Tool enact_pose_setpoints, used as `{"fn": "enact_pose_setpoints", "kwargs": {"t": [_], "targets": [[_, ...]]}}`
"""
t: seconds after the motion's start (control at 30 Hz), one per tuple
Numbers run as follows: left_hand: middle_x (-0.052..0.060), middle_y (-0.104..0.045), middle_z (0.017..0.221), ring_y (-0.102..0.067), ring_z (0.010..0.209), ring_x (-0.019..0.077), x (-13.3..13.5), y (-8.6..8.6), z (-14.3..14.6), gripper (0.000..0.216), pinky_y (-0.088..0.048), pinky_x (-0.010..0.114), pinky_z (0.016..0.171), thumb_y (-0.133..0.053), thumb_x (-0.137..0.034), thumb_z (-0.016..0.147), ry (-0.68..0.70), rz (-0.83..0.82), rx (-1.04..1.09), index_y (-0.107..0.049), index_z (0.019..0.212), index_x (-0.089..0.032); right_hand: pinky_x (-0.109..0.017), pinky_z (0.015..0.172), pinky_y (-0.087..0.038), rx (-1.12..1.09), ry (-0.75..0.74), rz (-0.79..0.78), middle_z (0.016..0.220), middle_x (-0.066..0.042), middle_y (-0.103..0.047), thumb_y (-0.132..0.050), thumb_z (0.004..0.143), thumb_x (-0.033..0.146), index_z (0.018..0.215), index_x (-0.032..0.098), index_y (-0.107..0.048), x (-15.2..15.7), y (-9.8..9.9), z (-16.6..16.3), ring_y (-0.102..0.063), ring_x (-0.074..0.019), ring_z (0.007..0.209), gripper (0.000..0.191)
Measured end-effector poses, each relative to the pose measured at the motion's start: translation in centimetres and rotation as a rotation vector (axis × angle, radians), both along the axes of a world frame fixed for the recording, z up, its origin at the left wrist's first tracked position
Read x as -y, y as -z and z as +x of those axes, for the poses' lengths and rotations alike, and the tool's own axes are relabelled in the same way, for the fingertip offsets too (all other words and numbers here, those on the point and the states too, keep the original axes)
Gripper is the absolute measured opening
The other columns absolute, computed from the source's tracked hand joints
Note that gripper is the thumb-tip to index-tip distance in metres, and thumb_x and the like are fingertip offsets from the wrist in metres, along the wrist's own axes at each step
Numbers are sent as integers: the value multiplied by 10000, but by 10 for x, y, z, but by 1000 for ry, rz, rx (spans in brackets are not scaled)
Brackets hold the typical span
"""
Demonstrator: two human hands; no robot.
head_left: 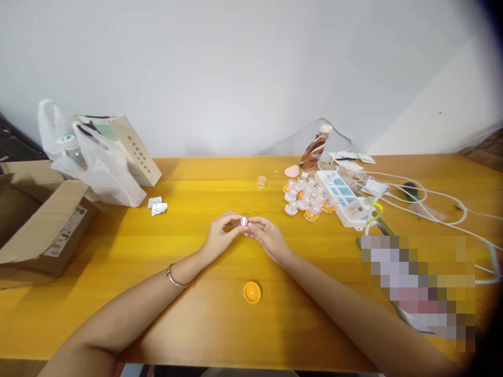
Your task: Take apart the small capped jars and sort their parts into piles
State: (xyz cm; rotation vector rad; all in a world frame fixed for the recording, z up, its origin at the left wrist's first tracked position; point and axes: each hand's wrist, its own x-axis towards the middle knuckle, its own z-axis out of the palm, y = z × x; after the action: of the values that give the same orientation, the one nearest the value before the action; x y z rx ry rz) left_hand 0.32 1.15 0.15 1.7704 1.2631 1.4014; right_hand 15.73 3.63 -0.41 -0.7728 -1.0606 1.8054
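Above the middle of the table, my left hand (225,234) and my right hand (270,238) meet at their fingertips. Both pinch a small white round part (244,221) with dark openings in its face. Nearer to me, an orange screw cap (252,292) lies on the wood with its hollow side up. Beyond my hands stands a small clear plastic cap (261,182). To the right, a group of clear-domed caps (310,198), some with orange bases and some with white ones, sits close together.
At left are an open cardboard box (65,241), a white plastic bag (113,178), a paper bag (137,154) and crumpled foil (159,207). A brown drink bottle (314,149), a power strip (341,199) and loose white cables (424,191) occupy the right, beside a pixelated area.
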Motion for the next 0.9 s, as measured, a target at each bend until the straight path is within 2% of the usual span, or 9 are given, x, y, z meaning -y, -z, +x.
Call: {"fn": "enact_pose_setpoints", "kwargs": {"t": [0.17,0.3,0.5,0.7,0.9], "targets": [[63,-653,900,-597,839,159,1,1,-12,208,-477,309,787,-536,-298,831,29,222,-404,-604,999,-196,-298,752,-516,91,-13,24,760,-6,-698,-716,634,357,794,193,-689,3,-2,-1,-642,-124,698,230],[70,-644,903,-597,813,153,1,4,-14,229,-482,298,764,-465,-288,871,30,325,-573,-581,1046,-196,-324,765,-527,109,8,37,743,-1,-700,-713,628,371,771,200,-709,4,-4,-1,-644,-132,681,223],[63,-644,890,-587,782,143,4,3,-12,206,-479,277,735,-427,-255,888,36,370,-662,-581,1012,-195,-337,746,-532,164,14,95,730,1,-699,-674,648,382,754,193,-714,5,-3,0,-638,-132,654,220],[60,-636,824,-576,744,142,7,6,-9,190,-466,257,698,-421,-241,888,50,350,-731,-590,955,-184,-298,690,-521,279,14,186,699,10,-689,-616,683,302,748,194,-710,6,3,1,-622,-124,626,157],[63,-632,825,-571,736,148,7,10,-9,189,-459,267,696,-421,-239,885,33,354,-771,-591,948,-185,-302,710,-521,288,-9,187,688,25,-677,-569,697,261,745,197,-709,5,5,0,-624,-126,639,161]]}}
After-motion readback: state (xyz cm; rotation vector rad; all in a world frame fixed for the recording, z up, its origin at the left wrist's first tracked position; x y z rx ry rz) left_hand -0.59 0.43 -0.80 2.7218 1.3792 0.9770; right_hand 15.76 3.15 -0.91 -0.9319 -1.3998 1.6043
